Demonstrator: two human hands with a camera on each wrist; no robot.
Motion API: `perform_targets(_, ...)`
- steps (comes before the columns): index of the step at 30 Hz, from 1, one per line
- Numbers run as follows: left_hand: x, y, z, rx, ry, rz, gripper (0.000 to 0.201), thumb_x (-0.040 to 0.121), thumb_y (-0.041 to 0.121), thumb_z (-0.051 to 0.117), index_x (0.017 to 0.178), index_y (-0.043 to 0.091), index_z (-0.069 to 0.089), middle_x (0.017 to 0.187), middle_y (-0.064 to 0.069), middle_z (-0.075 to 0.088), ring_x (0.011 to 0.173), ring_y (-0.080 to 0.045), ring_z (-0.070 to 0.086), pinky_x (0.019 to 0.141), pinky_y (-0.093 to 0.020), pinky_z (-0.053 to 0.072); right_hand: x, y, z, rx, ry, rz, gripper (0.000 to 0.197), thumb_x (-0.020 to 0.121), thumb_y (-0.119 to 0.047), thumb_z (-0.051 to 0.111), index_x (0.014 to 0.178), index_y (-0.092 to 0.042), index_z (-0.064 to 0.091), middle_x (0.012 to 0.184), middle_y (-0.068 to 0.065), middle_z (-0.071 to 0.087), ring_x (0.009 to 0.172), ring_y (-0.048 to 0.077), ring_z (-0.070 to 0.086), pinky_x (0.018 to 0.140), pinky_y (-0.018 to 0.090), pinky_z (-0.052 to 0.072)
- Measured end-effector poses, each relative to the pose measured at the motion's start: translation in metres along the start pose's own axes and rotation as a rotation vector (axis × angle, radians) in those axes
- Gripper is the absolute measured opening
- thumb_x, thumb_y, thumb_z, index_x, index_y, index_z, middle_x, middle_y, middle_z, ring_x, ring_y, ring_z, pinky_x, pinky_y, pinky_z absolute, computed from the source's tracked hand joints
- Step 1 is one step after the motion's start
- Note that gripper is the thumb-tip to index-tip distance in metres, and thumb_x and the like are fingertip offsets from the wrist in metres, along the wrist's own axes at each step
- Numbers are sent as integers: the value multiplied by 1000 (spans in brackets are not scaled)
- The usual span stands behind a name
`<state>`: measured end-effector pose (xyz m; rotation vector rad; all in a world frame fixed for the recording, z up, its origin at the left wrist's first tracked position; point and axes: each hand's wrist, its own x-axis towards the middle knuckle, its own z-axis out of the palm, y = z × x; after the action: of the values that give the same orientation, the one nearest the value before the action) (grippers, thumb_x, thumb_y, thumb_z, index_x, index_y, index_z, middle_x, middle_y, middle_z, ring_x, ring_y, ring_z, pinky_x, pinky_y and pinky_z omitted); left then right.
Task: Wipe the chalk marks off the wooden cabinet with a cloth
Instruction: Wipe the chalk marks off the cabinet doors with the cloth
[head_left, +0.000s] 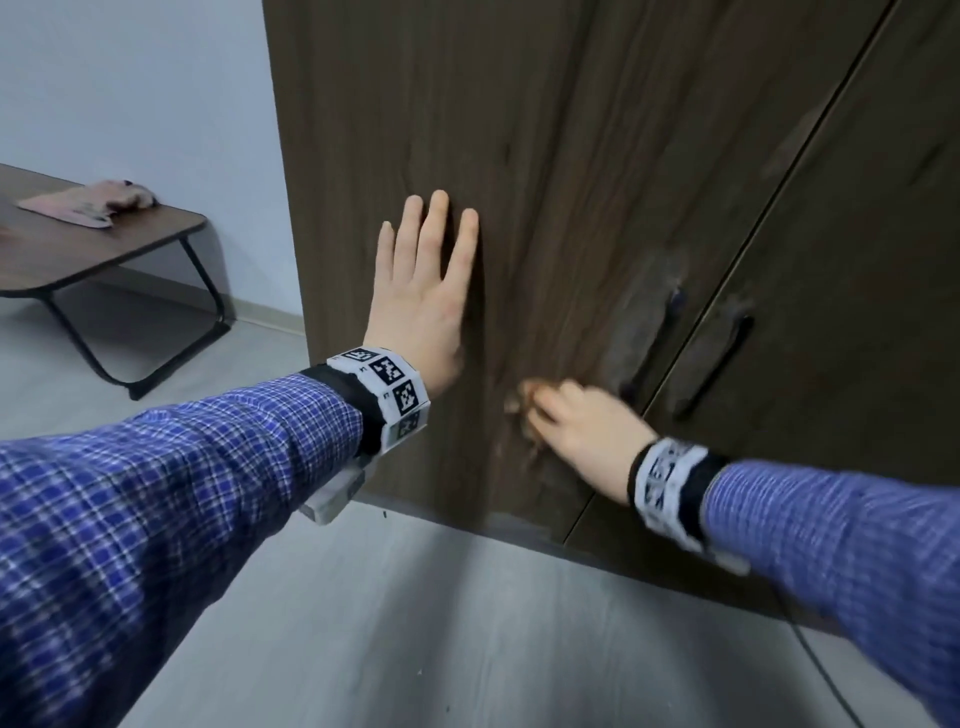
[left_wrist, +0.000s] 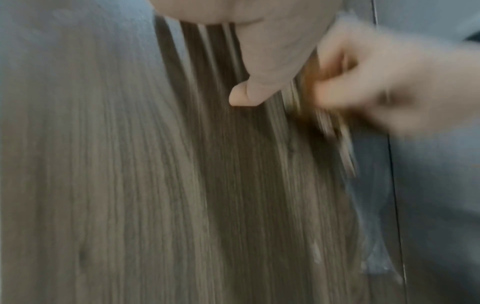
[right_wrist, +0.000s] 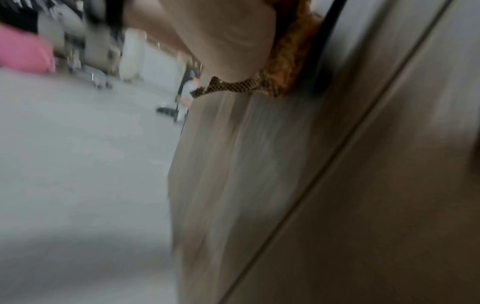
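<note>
Pressing flat against the wooden cabinet (head_left: 415, 104), the left hand (head_left: 423, 296) has its fingers straight and spread on the left door, holding nothing. Lower and to the right, the right hand (head_left: 576, 423) is blurred, its grip curled round a bunched orange-brown cloth (head_left: 524, 402) that touches the same door near the bottom, just left of the seam between the two doors. From the right wrist the cloth (right_wrist: 288, 61) shows fluffy and orange with a checked edge, squeezed between the hand and the wood. Pale chalk marks (head_left: 647, 312) smear the door beside the left black handle (head_left: 654, 343) (more faint streaks run below the cloth towards the door's bottom edge), and the left wrist view shows whitish chalk (left_wrist: 374, 246) close to the seam. A second black handle (head_left: 719, 364) sits on the right door. Off to the left, a low dark surface (head_left: 78, 244) on black legs carries a pink rag (head_left: 98, 202). Both arms wear blue checked sleeves (head_left: 156, 493).
</note>
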<state>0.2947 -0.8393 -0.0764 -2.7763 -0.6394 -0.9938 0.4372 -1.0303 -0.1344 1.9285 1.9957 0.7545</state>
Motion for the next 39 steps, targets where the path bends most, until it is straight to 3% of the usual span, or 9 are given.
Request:
perform_targets(3,0,-1,2,22,-4,8,116,71,13,74,161,10,1,166,-21,-3,154,-42,-5,125,-56,0,-9,-12,4,43,-40,25,43,85,-9,33,110,-4,67,110,16,60,79,32,57,57,39,49)
perform_targets(7,-1,3,0,1,-7,-16,122,68,23,82,161,8,5,166,-23,-1,154,-43,-3,125,-58,1,23,51,-78,87,294,219,31,93,-16,46,120,-8,60,113,20,57,88,39,56,67,42,51)
perform_targets(11,-2,12,1,-4,-26,-49,127,69,29,86,160,5,1,166,-25,-4,154,-44,-7,125,-57,-2,33,97,-127,-28,492,290,41,86,4,59,126,-4,57,115,22,53,96,38,50,65,37,45)
perform_targets(14,-2,12,4,16,-2,-37,125,68,28,85,160,2,4,166,-25,-1,154,-45,-4,125,-57,-1,23,81,-97,-17,446,254,16,96,-7,54,108,-3,63,110,22,55,93,39,51,66,40,45)
perform_targets(16,-2,10,6,29,8,-22,123,69,26,83,160,3,4,166,-24,1,154,-44,-2,125,-58,1,5,53,-62,-1,311,105,25,100,-12,43,97,-1,66,104,23,58,87,37,52,64,42,46)
perform_targets(20,-3,7,8,76,15,-8,122,69,22,81,160,7,1,166,-21,-1,154,-42,-2,124,-59,3,-4,36,-44,-72,-59,-23,13,79,-3,57,85,-7,69,91,13,55,81,31,50,58,37,42)
perform_targets(30,-6,3,15,70,-11,-3,132,63,30,86,160,8,-2,167,-20,-4,154,-41,-5,123,-61,4,4,102,-121,79,291,98,27,86,-5,46,83,-4,73,96,12,64,90,35,52,62,39,47)
perform_targets(36,-9,-5,14,86,-23,36,130,64,29,84,160,8,-1,167,-21,-4,155,-40,-5,123,-63,4,-6,103,-122,78,235,117,26,82,-2,52,86,-7,77,96,10,63,92,36,50,63,45,50)
perform_targets(39,-9,-7,15,81,-7,64,126,64,26,81,160,8,2,167,-21,-2,155,-41,-3,122,-64,5,12,77,-104,-54,-21,19,15,76,-9,60,74,-8,74,88,9,60,86,35,50,60,39,48)
